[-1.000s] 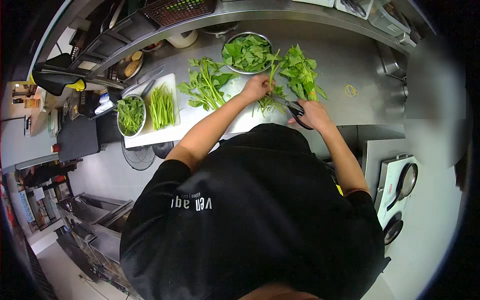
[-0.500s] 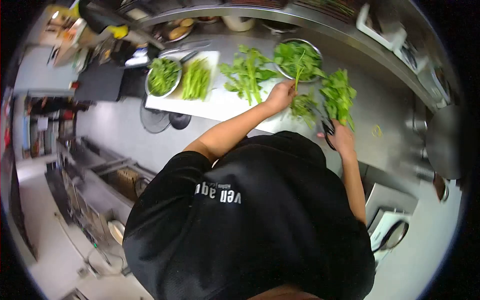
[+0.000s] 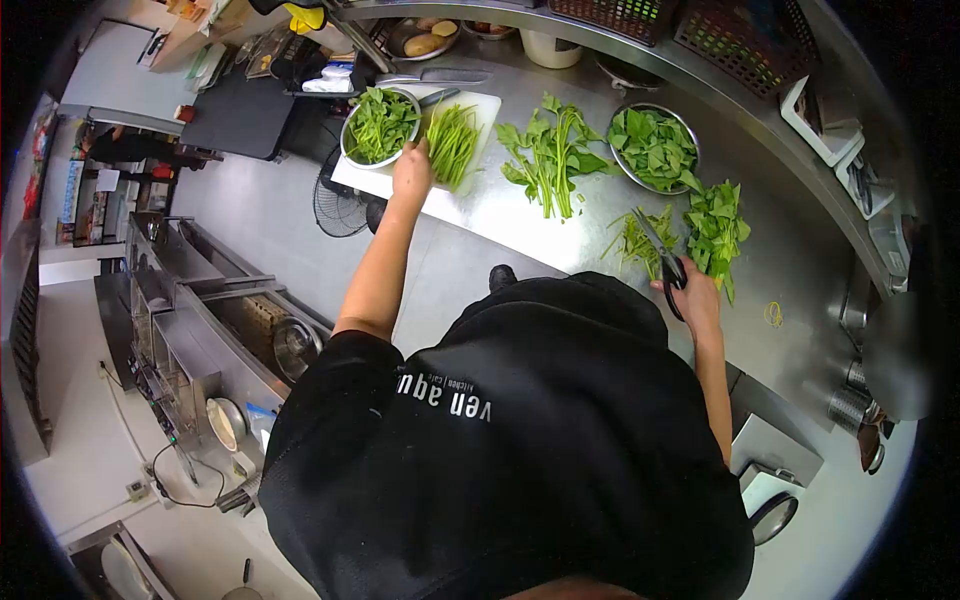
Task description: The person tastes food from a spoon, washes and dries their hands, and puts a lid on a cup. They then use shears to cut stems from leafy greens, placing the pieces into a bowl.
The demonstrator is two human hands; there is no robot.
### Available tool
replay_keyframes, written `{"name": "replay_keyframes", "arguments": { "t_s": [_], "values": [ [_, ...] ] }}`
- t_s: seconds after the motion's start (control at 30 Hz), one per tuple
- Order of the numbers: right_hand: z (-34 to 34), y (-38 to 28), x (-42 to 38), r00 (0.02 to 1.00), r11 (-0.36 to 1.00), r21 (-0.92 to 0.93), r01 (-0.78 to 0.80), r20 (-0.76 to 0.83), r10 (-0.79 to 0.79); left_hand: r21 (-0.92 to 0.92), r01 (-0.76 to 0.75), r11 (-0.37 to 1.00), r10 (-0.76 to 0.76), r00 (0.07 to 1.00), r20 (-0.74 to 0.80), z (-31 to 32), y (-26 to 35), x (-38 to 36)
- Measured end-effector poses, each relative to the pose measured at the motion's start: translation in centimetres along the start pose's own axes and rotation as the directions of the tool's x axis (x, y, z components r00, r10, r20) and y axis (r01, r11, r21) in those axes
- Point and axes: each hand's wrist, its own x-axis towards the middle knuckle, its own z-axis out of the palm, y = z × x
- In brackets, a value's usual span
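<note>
My right hand (image 3: 696, 300) grips black-handled scissors (image 3: 655, 240), their blades pointing up and left over a small heap of trimmed greens (image 3: 640, 238). Close beyond that hand lies a bunch of leafy greens (image 3: 716, 230). At the left, my left hand (image 3: 411, 172) is between a metal bowl of cut greens (image 3: 381, 125) and a pile of green stems (image 3: 452, 148) on a white cutting board (image 3: 485, 112). Its fingers look curled; what they hold, if anything, is hidden. More leafy stalks (image 3: 552, 160) lie mid-counter, beside a bowl of leaves (image 3: 653, 148).
A knife (image 3: 440, 76) lies behind the board. Farther back are a bowl of potatoes (image 3: 425, 42) and a white tub (image 3: 550, 50) under a metal shelf (image 3: 700, 72). A yellow rubber band (image 3: 773, 314) rests at right. A floor fan (image 3: 340, 200) stands below the counter's left end.
My left hand has moved left from the leaf bowl, where it pinched a green stem, to the stem pile. My right hand keeps the scissors near the bunch. The whole view has shifted.
</note>
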Motion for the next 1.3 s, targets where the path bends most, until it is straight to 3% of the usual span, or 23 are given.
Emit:
{"name": "replay_keyframes", "arguments": {
  "t_s": [0.13,0.23,0.3,0.43,0.5,0.57,0.7,0.77,0.83,0.9,0.97,1.03,1.07,1.1,1.13,1.17,1.23,1.3],
  "values": [
    [-0.3,-0.4,-0.2,0.999,1.0,0.008,0.014,-0.041,-0.013,0.043,0.029,0.999,-0.034,0.99,0.138,1.0,-0.4,-0.3],
    [-0.7,-0.8,-0.7,0.999,0.999,0.014,-0.041,-0.004,0.042,-0.077,0.101,0.992,-0.09,0.985,0.144,1.2,-0.2,-0.2],
    [-0.2,-0.2,-1.0,0.999,0.999,0.023,-0.045,-0.027,0.046,0.081,0.087,0.993,-0.096,0.988,0.119,1.1,0.4,0.0],
    [-0.4,0.2,-2.1,0.995,0.995,0.043,-0.089,-0.032,0.09,0.049,0.042,0.998,-0.04,0.998,-0.039,0.4,4.3,0.0],
    [-0.3,0.6,-2.5,0.993,0.994,0.035,-0.105,-0.044,0.106,-0.078,-0.071,0.994,0.066,0.995,-0.07,1.4,6.6,-0.1],
    [-0.4,0.9,-2.8,0.991,0.993,0.028,-0.117,-0.053,0.119,-0.345,-0.062,0.936,0.081,0.996,0.042,3.1,9.8,-0.6],
    [-0.6,1.1,-3.1,0.987,0.991,0.04,-0.13,-0.086,0.133,-0.58,0.007,0.815,0.14,0.968,0.209,6.4,16.4,-1.2],
    [-0.8,1.0,-3.2,0.985,0.991,0.041,-0.126,-0.114,0.13,-0.554,0.046,0.831,0.139,0.948,0.287,8.4,18.0,-0.4],
    [-1.3,0.6,-3.1,0.986,0.99,0.065,-0.124,-0.107,0.131,-0.451,-0.013,0.892,0.021,1.0,0.014,10.9,19.1,0.5],
    [-2.0,-0.2,-3.2,0.985,0.986,0.093,-0.138,-0.093,0.146,-0.445,0.0,0.895,0.014,0.999,0.029,13.1,18.6,1.7],
    [-2.3,-1.0,-3.3,0.985,0.981,0.122,-0.148,-0.075,0.158,-0.431,0.044,0.901,0.023,0.989,0.149,13.9,18.2,2.3],
    [-2.3,-1.3,-3.4,0.99,0.964,0.241,-0.108,-0.059,0.126,-0.417,0.08,0.905,0.0,0.982,0.189,12.1,18.6,3.0],
    [-1.7,-0.8,-3.3,0.993,0.957,0.287,-0.041,-0.091,0.07,-0.534,0.345,0.772,-0.138,0.911,0.39,11.3,18.6,3.3],
    [-1.8,-0.8,-3.3,0.993,0.956,0.289,-0.048,-0.093,0.078,-0.567,0.593,0.572,-0.218,0.776,0.592,11.0,18.3,3.6],
    [-1.8,-1.0,-3.3,0.997,0.918,0.396,-0.037,-0.049,0.062,-0.646,0.62,0.446,-0.159,0.765,0.624,10.7,18.0,3.6],
    [-1.9,-1.2,-3.3,0.999,0.867,0.498,-0.031,-0.008,0.04,-0.647,0.617,0.448,-0.151,0.765,0.626,10.4,17.8,3.7],
    [-2.3,-1.8,-3.2,0.998,0.826,0.561,-0.06,0.061,0.03,-0.705,0.705,0.078,-0.061,0.709,0.702,7.3,18.4,3.1],
    [-2.6,-2.5,-2.9,0.98,0.734,0.669,-0.116,0.198,-0.026,-0.7,0.7,0.142,-0.007,0.708,0.706,5.6,18.8,2.3]
  ]
}}
